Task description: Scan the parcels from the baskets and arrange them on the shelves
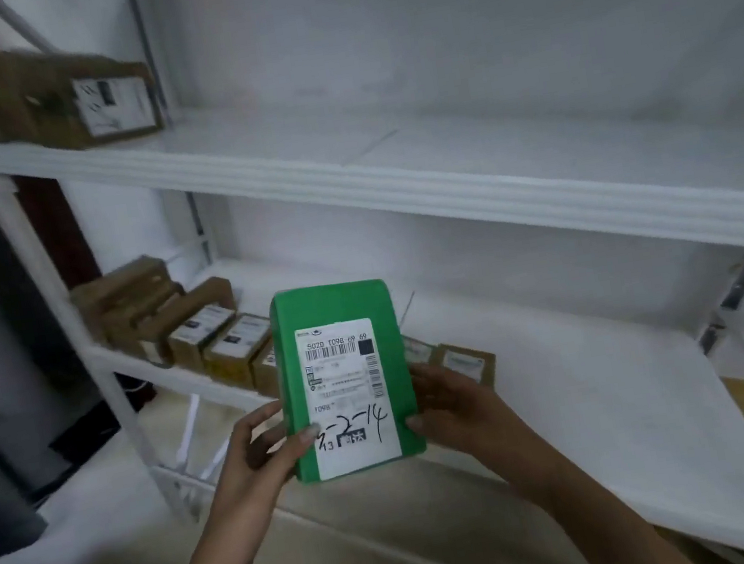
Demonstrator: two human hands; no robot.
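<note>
A green parcel [334, 306] with a white shipping label and handwritten numbers stands upright in front of the lower shelf [621, 413]. My left hand [264, 443] grips its left edge, thumb on the label. My right hand [447, 408] grips its right edge, thumb on the lower right corner. The parcel is held in the air, just before the shelf's front edge.
Several brown cardboard parcels [204, 336] sit in a row on the lower shelf's left part, two more [464, 362] behind the green parcel. A larger brown box [58, 101] stands on the upper shelf [394, 182] at left. White uprights frame the rack.
</note>
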